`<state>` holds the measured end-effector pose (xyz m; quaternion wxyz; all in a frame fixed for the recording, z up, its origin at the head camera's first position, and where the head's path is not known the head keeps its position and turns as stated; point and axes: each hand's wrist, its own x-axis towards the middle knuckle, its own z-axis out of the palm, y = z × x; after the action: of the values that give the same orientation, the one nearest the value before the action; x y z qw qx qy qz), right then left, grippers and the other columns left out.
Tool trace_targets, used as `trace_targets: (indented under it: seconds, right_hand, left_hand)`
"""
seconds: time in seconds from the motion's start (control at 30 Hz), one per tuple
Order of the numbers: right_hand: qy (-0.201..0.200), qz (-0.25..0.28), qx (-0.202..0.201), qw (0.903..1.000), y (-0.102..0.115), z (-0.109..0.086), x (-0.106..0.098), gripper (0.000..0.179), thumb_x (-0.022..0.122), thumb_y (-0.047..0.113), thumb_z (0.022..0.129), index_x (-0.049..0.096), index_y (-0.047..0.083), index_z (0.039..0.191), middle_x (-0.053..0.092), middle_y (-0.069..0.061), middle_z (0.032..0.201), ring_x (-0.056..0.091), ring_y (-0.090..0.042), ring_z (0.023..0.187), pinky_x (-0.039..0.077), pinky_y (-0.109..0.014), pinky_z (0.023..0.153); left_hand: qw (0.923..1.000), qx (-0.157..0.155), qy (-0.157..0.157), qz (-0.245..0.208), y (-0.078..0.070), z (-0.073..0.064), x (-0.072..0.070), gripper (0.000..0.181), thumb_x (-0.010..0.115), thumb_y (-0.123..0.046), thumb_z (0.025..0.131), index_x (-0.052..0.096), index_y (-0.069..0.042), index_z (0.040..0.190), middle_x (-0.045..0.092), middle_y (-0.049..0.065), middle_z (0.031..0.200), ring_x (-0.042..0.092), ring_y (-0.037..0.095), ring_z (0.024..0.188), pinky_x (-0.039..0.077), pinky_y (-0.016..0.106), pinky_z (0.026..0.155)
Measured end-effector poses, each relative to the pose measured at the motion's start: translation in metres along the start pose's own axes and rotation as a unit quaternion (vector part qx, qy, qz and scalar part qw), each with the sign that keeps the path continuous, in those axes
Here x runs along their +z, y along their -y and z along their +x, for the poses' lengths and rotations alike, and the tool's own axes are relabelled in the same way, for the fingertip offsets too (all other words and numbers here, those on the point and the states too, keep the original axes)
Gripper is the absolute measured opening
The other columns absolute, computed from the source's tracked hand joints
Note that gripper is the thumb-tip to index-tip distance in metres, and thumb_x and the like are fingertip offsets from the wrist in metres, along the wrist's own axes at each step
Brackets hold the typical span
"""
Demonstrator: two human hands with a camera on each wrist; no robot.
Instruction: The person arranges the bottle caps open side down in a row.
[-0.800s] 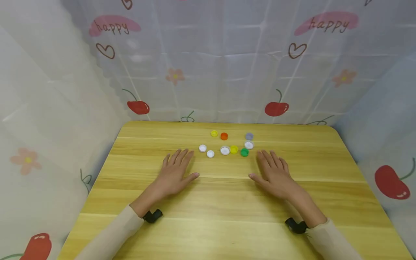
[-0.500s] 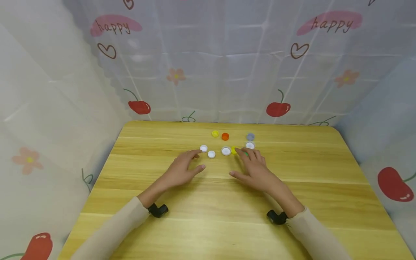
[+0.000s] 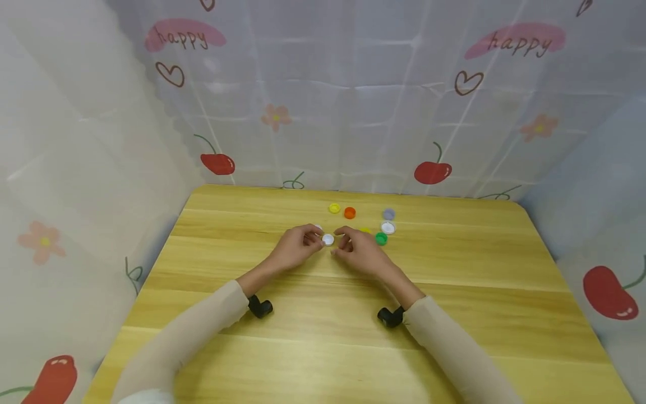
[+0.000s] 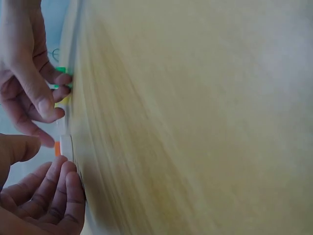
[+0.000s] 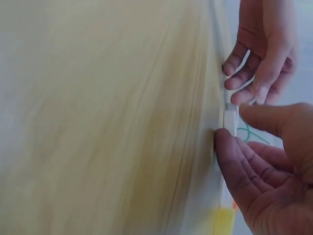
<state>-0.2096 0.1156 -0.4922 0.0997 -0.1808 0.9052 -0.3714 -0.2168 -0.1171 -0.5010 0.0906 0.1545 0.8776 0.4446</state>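
Note:
A small white bottle cap point(image 3: 328, 240) lies hollow side up on the wooden table, between my two hands. My left hand point(image 3: 296, 246) is at its left, fingers bent, with thumb and fingertips close to its rim. My right hand point(image 3: 360, 251) curves in from the right, thumb and forefinger apart. Both wrist views show a gap between thumb and fingers on each hand, beside the white cap's edge point(image 4: 66, 147). Another white cap point(image 3: 318, 229) shows partly behind my left fingers. A yellow cap point(image 3: 364, 230) peeks out behind my right hand, and the larger white cap near it is hidden.
Farther back lie a yellow cap point(image 3: 334, 208) and an orange cap point(image 3: 350, 212). To the right are a green cap point(image 3: 381, 239), a clear-rimmed white cap point(image 3: 387, 227) and a greyish-purple cap point(image 3: 388, 214). A printed curtain point(image 3: 348, 129) hangs behind the table point(image 3: 479, 252).
Both hands have moved inward from flat, spread positions on either side to the small white cap, their fingers now bent. The right hand has passed the green cap, uncovering it.

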Motion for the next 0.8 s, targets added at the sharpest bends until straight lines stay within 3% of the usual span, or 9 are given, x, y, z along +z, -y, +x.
trace_targets:
  seconds: [0.37, 0.8]
  right_hand:
    - [-0.044, -0.051, 0.009, 0.9977, 0.002, 0.02, 0.015, 0.032, 0.081, 0.02, 0.098, 0.073, 0.008, 0.127, 0.075, -0.001, 0.089, 0.066, -0.013, 0.075, 0.054, -0.031, 0.072]
    - [-0.051, -0.041, -0.007, 0.9978, 0.002, 0.023, 0.019, 0.021, 0.082, 0.016, 0.096, 0.075, 0.007, 0.113, 0.072, -0.003, 0.084, 0.06, -0.015, 0.072, 0.049, -0.028, 0.069]
  left_hand:
    - [0.9961, 0.02, -0.007, 0.085, 0.002, 0.017, 0.003, 0.023, 0.075, -0.014, 0.099, 0.077, -0.007, 0.121, 0.079, 0.004, 0.101, 0.07, 0.013, 0.085, 0.058, 0.031, 0.079]
    - [0.9951, 0.03, -0.005, 0.094, -0.002, 0.018, 0.005, 0.015, 0.078, -0.008, 0.096, 0.081, -0.007, 0.111, 0.077, 0.002, 0.088, 0.065, 0.013, 0.076, 0.054, 0.028, 0.072]
